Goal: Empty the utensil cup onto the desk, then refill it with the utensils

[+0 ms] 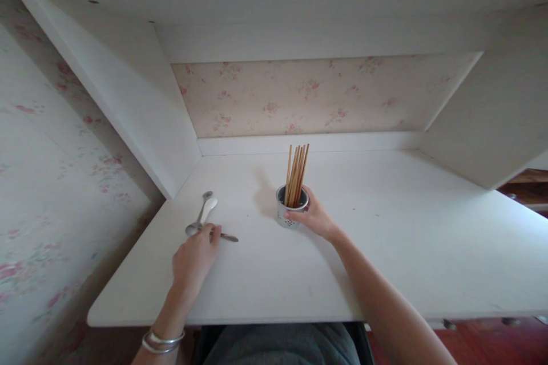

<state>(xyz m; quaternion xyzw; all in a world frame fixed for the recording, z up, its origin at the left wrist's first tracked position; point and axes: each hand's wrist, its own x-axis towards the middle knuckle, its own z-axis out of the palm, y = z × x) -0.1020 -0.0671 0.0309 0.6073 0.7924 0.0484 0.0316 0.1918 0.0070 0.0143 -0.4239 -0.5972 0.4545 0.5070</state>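
Observation:
A small perforated metal holder [286,215] stands upright near the middle of the white desk [385,251], with several wooden chopsticks [296,175] sticking out of it. My right hand [314,218] is wrapped round the holder's right side. To the left, my left hand [194,258] pinches a metal spoon [225,236] that lies flat on the desk, its bowl pointing left. Two more spoons [206,209], one metal and one white, lie just beyond that hand's fingers.
The desk sits in a white alcove with flowered wallpaper [308,97] at the back and a slanted white side panel [141,114] on the left. A white cabinet side [492,120] bounds the right. Silver bangles [162,341] circle my left wrist.

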